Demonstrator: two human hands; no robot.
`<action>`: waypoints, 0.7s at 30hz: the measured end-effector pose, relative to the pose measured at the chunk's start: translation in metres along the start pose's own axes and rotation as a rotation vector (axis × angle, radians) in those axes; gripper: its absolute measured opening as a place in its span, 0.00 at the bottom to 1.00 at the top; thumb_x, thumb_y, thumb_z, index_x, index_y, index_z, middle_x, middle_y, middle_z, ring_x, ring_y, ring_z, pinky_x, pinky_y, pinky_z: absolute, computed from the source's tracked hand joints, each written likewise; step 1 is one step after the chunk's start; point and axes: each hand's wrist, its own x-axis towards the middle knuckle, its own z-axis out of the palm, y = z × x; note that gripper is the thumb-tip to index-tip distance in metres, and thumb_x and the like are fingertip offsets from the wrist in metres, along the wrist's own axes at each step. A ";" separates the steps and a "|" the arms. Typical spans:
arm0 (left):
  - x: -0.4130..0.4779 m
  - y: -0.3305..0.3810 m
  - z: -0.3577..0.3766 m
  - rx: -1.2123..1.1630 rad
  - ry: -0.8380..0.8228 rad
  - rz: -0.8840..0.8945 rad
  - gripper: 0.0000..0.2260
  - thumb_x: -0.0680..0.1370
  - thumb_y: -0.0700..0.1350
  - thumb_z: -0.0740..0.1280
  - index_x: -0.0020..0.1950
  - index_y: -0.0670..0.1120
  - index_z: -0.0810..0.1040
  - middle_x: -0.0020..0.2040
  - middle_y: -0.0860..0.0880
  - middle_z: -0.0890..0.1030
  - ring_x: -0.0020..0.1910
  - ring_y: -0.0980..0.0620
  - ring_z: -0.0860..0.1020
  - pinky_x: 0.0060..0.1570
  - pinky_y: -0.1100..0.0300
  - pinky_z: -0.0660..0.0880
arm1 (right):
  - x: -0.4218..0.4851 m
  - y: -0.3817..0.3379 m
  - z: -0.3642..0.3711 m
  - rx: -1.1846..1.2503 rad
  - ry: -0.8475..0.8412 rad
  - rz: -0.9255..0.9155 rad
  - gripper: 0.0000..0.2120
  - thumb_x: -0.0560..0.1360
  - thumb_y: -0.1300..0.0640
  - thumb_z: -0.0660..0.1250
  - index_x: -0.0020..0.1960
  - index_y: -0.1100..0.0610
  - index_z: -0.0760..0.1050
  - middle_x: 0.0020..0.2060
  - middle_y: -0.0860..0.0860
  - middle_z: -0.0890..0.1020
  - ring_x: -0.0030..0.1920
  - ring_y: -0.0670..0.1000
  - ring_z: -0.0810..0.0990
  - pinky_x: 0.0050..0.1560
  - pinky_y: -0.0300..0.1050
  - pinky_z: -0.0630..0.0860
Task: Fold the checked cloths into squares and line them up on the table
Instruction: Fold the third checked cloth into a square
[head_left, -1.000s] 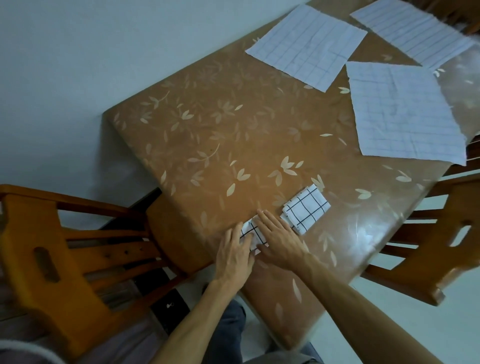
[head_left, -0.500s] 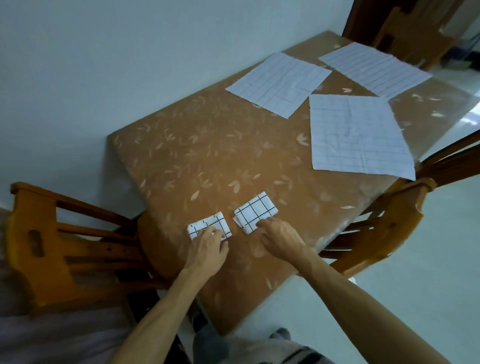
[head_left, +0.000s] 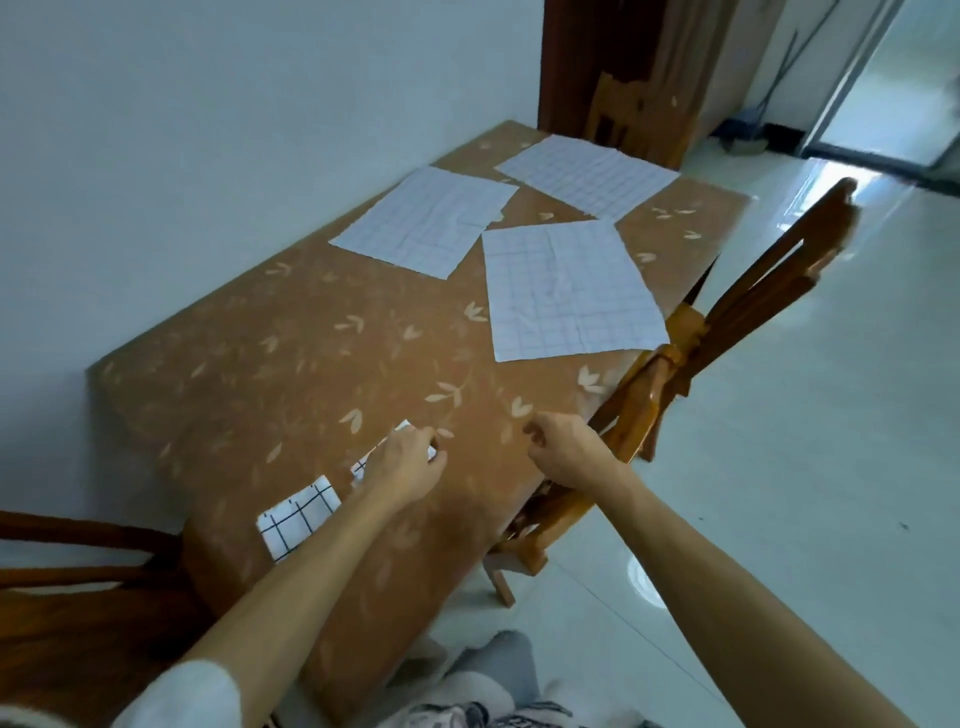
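The left hand (head_left: 405, 462) lies on a folded checked cloth (head_left: 402, 427) near the front of the surface (head_left: 291, 364), fingers bent over its far edge; whether the grip pinches it I cannot tell. A second folded cloth (head_left: 298, 517) lies just beside it, nearer the corner. The right hand (head_left: 563, 452) hovers loosely curled, holding nothing. Three unfolded cloths (head_left: 569, 288) lie flat at the far end

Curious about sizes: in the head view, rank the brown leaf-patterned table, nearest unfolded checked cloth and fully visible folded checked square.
Largest first:
brown leaf-patterned table
unfolded checked cloth
folded checked square, though nearest the camera
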 end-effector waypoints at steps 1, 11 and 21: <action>0.009 0.007 0.003 -0.008 0.000 0.010 0.14 0.74 0.53 0.62 0.51 0.49 0.82 0.47 0.45 0.82 0.51 0.41 0.80 0.55 0.48 0.77 | 0.001 0.006 -0.006 0.007 0.012 0.014 0.16 0.78 0.60 0.59 0.64 0.56 0.77 0.57 0.52 0.81 0.54 0.51 0.80 0.55 0.44 0.80; 0.099 0.087 0.025 -0.100 -0.090 0.036 0.09 0.78 0.47 0.65 0.53 0.47 0.83 0.51 0.48 0.83 0.48 0.49 0.81 0.55 0.50 0.78 | 0.070 0.079 -0.052 0.002 0.000 0.042 0.17 0.78 0.60 0.59 0.67 0.56 0.73 0.58 0.54 0.80 0.55 0.52 0.80 0.56 0.47 0.80; 0.206 0.143 0.065 -0.218 -0.184 -0.079 0.08 0.77 0.47 0.64 0.53 0.50 0.81 0.54 0.50 0.81 0.51 0.49 0.79 0.53 0.51 0.79 | 0.168 0.149 -0.095 -0.035 -0.165 0.111 0.17 0.76 0.59 0.64 0.64 0.54 0.75 0.56 0.51 0.82 0.51 0.49 0.81 0.53 0.48 0.82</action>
